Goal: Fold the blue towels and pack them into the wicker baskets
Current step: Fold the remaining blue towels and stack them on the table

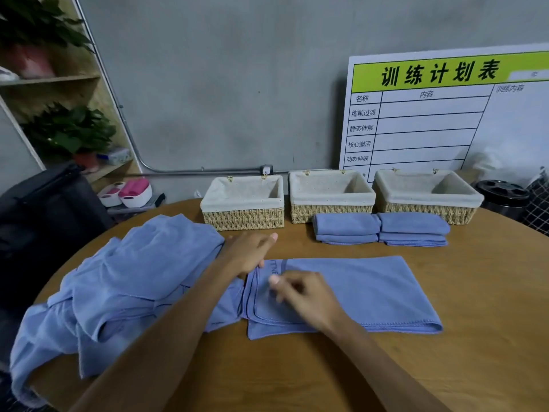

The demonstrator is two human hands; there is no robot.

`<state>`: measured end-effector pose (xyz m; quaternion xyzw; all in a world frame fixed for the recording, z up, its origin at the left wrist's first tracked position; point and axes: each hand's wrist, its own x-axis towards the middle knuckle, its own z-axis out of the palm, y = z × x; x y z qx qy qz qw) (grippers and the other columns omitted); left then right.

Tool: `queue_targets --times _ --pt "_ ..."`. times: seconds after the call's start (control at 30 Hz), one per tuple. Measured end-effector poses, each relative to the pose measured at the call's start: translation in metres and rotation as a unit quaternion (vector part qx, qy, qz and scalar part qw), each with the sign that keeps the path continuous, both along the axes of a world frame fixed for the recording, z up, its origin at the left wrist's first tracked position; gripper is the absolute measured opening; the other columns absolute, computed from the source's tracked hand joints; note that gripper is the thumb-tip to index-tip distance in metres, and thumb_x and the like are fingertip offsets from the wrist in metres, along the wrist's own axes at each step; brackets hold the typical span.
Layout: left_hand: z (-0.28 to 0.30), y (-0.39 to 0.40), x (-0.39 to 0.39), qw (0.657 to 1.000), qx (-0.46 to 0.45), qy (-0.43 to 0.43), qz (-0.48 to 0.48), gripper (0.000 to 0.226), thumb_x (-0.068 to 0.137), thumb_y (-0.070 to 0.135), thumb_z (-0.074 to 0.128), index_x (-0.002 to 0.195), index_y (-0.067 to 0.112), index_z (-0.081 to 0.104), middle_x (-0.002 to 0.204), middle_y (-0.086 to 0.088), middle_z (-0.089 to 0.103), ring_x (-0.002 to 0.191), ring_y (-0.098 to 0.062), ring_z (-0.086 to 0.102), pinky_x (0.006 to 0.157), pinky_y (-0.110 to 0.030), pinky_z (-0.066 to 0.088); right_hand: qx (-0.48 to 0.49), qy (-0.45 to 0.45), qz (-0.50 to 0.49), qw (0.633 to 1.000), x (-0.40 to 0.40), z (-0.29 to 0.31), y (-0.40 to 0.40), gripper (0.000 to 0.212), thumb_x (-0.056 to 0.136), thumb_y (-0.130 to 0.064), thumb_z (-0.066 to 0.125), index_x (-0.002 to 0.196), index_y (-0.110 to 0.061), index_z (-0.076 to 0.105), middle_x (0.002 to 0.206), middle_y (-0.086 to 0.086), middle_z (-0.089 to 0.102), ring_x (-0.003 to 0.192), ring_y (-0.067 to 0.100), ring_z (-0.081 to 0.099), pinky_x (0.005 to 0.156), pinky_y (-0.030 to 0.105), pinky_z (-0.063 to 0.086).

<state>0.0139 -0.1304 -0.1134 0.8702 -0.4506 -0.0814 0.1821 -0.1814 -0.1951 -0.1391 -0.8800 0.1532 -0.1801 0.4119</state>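
The half-folded towel (350,292) lies on the bench (297,376) before me, long axis left to right. Both hands sit at its left end: my left hand (249,252) presses flat, my right hand (303,295) blurred, grip unclear. Baskets (331,194) stand beyond.

Count, head view. Wicker baskets: 3, in a row along the far edge of the worktop (297,367), at 11 o'clock (243,220), 12 o'clock (329,212) and 1 o'clock (427,211). Folded towel stacks: 2, side by side (346,228) (413,227). Flat half-folded towel: 1 (371,292). Unfolded towel heap: 1 at 9 o'clock (118,286); number of towels within cannot be told. Hands: 2, left hand (249,252), right hand (309,295). Potted plants: 2 (38,28) (71,132). Whiteboard: 1 (445,114).
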Motion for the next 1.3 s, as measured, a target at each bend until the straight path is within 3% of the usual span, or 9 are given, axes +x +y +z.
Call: queue_targets --times 0.1,0.2,0.33,0.43,0.57,0.83,1.03,1.13,1.3 --pt "-0.002 -0.012 -0.03 0.992 -0.106 -0.075 0.009 0.028 0.104 0.039 0.042 0.105 0.026 0.067 0.082 0.007 0.071 0.079 -0.017 0.065 0.094 -0.047 0.05 -0.008 -0.116 -0.142 0.983 -0.014 0.0 -0.046 0.05 0.095 -0.06 0.042 0.07 -0.02 0.061 0.065 -0.003 0.062 0.064 0.011 0.058 0.062 0.039 0.045" --pt "-0.011 -0.035 -0.081 0.984 -0.176 -0.023 -0.02 0.03 0.102 0.024 0.047 0.128 0.024 0.064 0.113 0.001 0.071 0.103 -0.022 0.064 0.089 -0.037 0.05 -0.093 -0.068 -0.235 0.965 -0.032 -0.019 -0.099 0.026 0.099 -0.037 0.049 0.085 -0.023 0.065 0.08 -0.003 0.068 0.077 0.02 0.063 0.064 0.041 0.05" --pt "-0.051 -0.061 -0.136 0.997 -0.006 -0.025 -0.079 0.055 0.107 0.045 0.032 0.158 0.027 0.025 0.167 0.003 0.016 0.154 -0.021 0.012 0.123 -0.047 0.014 -0.28 0.025 -0.191 0.941 -0.061 -0.058 -0.127 0.04 0.095 -0.04 0.039 0.109 -0.021 0.072 0.117 0.001 0.069 0.104 0.03 0.065 0.082 0.043 0.052" --pt "-0.063 -0.065 -0.138 0.992 0.09 -0.05 -0.075 0.082 0.09 0.076 0.008 0.161 0.033 0.003 0.168 0.008 -0.012 0.154 -0.02 -0.015 0.123 -0.054 -0.007 -0.264 0.125 -0.159 0.943 -0.072 -0.054 -0.132 0.077 0.089 -0.065 0.009 0.139 -0.03 0.054 0.153 -0.005 0.044 0.143 0.021 0.037 0.112 0.045 0.031" --pt "-0.062 -0.053 -0.125 0.989 0.116 -0.056 -0.071 0.082 0.091 0.08 0.015 0.159 0.04 -0.006 0.165 0.013 -0.021 0.152 -0.02 -0.022 0.122 -0.054 -0.012 -0.252 0.226 -0.125 0.933 -0.079 -0.045 -0.131 0.115 0.059 -0.085 -0.032 0.156 -0.043 0.014 0.165 -0.014 -0.001 0.153 0.014 -0.005 0.122 0.043 0.0" --pt "-0.062 -0.014 -0.097 0.99 0.121 -0.074 -0.017 0.093 0.08 0.086 0.006 0.159 0.04 -0.006 0.166 0.009 -0.02 0.153 -0.022 -0.019 0.123 -0.052 -0.008 -0.253 0.247 -0.139 0.925 -0.088 -0.045 -0.136 0.12 0.052 -0.082 -0.041 0.156 -0.045 0.006 0.165 -0.014 -0.008 0.153 0.016 -0.011 0.123 0.045 -0.003" --pt "-0.062 -0.007 -0.091 0.989 0.133 -0.065 -0.003 0.106 0.067 0.09 -0.012 0.159 0.037 -0.009 0.166 0.005 -0.021 0.153 -0.024 -0.018 0.123 -0.054 -0.005 -0.259 0.265 -0.255 0.893 -0.122 -0.043 -0.148 0.075 0.093 -0.069 0.004 0.154 -0.031 0.023 0.163 -0.001 0.017 0.147 0.027 0.019 0.114 0.047 0.021" --pt "-0.053 -0.012 -0.097 0.981 0.175 -0.081 0.009 0.087 0.089 0.08 0.005 0.161 0.032 -0.003 0.167 0.002 -0.018 0.154 -0.029 -0.016 0.122 -0.059 -0.005 -0.311 0.255 -0.329 0.854 -0.141 -0.039 -0.147 0.069 0.093 -0.071 0.025 0.131 -0.02 0.051 0.13 0.004 0.052 0.117 0.026 0.05 0.095 0.041 0.038" --pt "-0.022 -0.073 -0.137 0.983 0.07 -0.153 -0.071 0.057 0.106 0.051 0.03 0.156 0.022 0.031 0.166 0.0 0.02 0.15 -0.025 0.021 0.119 -0.047 0.022 -0.23 0.206 -0.324 0.894 -0.164 -0.034 -0.157 0.038 0.094 -0.061 0.047 0.102 -0.026 0.057 0.102 -0.005 0.053 0.102 0.021 0.051 0.086 0.038 0.038"
